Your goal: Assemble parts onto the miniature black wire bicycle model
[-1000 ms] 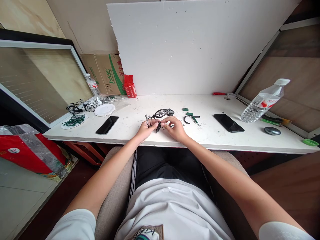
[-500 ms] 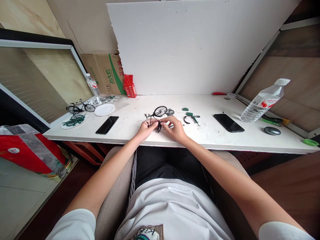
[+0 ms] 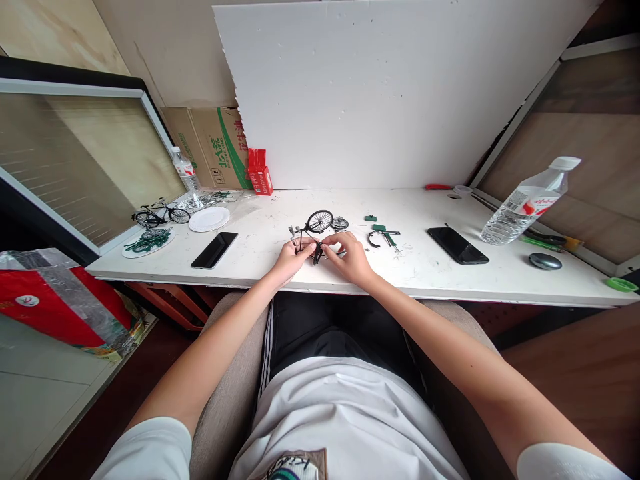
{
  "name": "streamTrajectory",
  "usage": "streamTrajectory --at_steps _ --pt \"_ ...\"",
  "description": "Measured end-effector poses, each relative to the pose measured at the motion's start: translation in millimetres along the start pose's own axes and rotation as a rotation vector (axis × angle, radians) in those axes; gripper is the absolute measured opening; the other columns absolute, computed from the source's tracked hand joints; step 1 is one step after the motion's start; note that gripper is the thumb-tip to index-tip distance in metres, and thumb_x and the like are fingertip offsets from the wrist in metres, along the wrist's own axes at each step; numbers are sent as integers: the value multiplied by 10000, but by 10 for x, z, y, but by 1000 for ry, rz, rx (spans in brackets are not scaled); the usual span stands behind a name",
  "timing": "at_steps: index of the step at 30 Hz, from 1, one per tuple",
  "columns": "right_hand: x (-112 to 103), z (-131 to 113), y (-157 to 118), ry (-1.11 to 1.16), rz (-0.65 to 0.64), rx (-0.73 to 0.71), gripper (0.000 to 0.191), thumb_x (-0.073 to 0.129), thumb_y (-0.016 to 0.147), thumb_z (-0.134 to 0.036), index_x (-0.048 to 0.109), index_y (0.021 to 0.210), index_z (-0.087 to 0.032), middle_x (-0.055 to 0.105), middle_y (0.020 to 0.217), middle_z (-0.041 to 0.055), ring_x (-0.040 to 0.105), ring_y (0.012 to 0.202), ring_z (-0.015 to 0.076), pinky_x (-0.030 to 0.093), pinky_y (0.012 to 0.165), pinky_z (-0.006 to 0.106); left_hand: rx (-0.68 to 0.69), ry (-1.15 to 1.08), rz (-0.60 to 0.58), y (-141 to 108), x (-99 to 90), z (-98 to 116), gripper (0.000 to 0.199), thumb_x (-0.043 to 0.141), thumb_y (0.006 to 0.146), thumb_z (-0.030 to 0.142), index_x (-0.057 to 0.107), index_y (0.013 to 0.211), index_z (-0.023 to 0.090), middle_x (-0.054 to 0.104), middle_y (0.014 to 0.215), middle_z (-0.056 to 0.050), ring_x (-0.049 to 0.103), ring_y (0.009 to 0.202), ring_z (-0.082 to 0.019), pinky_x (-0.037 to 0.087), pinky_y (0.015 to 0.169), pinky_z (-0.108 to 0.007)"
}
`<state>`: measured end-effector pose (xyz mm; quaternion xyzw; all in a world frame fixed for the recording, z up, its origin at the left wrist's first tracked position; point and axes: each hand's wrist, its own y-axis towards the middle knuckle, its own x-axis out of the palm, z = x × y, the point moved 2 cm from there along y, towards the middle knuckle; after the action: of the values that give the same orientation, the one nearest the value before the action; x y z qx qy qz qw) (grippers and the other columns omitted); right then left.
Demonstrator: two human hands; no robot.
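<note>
Between my two hands is a small black model bicycle [image 3: 319,221], its spoked wheel pointing away from me. My left hand [image 3: 289,261] pinches the frame near the handlebar end, thumb and fingers closed. From the other side, my right hand [image 3: 353,257] closes thumb and fingertips on the lower part of the model, by a dark piece [image 3: 318,252] that shows between the thumbs. The fingers hide much of the frame. Just beyond my right hand lies a loose spoked wheel [image 3: 341,224]. Green plastic pieces [image 3: 379,228] and a black curved part [image 3: 373,240] rest to the right.
On the left are a phone [image 3: 215,250], a white plate [image 3: 209,219], another model bicycle [image 3: 161,214] and a disc with green parts [image 3: 148,243]. A second phone [image 3: 457,245], a water bottle [image 3: 525,203] and a dark oval object [image 3: 545,261] stand or lie right.
The bicycle's wheel and the dark piece have shifted very slightly left. Both hands keep their grip in nearly the same place.
</note>
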<state>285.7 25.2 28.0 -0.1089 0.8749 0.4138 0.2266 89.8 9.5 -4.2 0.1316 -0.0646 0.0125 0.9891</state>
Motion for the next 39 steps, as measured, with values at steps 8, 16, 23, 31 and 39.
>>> streamTrajectory --at_steps 8,16,23,31,39 --pt "1 -58 3 -108 39 -128 129 572 1062 -332 674 1063 -254 712 1072 91 612 1049 285 521 916 459 7 30 -10 -3 9 7 410 853 839 441 751 1096 138 761 1061 -118 703 972 -226 576 888 -373" --pt "28 -31 -26 -277 36 -32 183 597 1044 -376 676 967 -230 658 848 75 559 891 275 471 772 412 12 49 -16 -5 6 8 377 845 845 456 734 1027 145 745 945 -85 686 897 -204 559 878 -362" --pt "35 -6 -7 -211 -7 -28 237 566 1060 -413 718 1019 -236 704 902 89 579 957 293 498 803 430 -2 40 -9 -12 22 26 374 849 837 447 727 1020 145 736 928 -80 678 875 -198 560 836 -344" --pt "-2 -9 19 -45 4 1 344 549 1063 -551 695 990 -248 724 940 84 628 963 281 529 880 460 -7 39 38 -24 33 43 334 841 850 418 730 1003 144 743 935 -83 686 872 -195 579 803 -330" --pt "-24 -89 16 10 27 -118 240 596 1058 -478 702 999 -271 749 1192 86 654 1189 286 504 1063 508 -19 8 22 -23 52 53 357 843 848 421 715 1026 139 733 937 -82 679 835 -189 582 759 -332"
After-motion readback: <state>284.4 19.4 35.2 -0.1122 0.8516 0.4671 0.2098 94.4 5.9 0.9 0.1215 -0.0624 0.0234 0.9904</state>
